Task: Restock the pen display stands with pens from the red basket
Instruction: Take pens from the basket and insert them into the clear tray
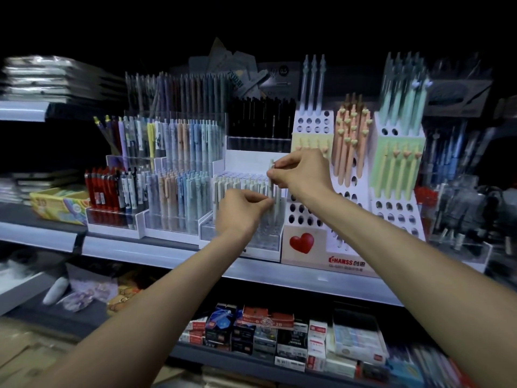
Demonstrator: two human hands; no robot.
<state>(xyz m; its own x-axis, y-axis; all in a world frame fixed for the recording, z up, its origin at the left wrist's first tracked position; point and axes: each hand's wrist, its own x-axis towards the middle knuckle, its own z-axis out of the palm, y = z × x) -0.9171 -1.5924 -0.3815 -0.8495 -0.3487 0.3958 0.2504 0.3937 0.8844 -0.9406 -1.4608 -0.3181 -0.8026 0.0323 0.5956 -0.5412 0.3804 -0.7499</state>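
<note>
A dim shop aisle, with a pale grey shelf point(156, 252) crowded with pen displays and darkness above. A pale pen point(270, 179) stands upright over the clear stand point(264, 243) in the middle of the shelf, just above the row of pale pens point(223, 189) already set there. The right hand point(302, 172) pinches the top of this pen between thumb and fingertips. The left hand point(240, 211), fingers curled and drawn together, appears to pinch its lower end, though blur there makes it hard to be sure.

Just right of the clear stand is a white holed stand point(300, 211) with a red heart point(301, 242) on its front; it holds peach pens point(347, 141) and green pens point(397, 166), with many holes unfilled. Behind the hands stands a block of black pens point(260, 116). To the left are tiers of pastel pens point(179, 197), then red pens point(98, 189), then a yellow box point(56, 205). On the lower shelf lie small packaged boxes point(265, 331).
</note>
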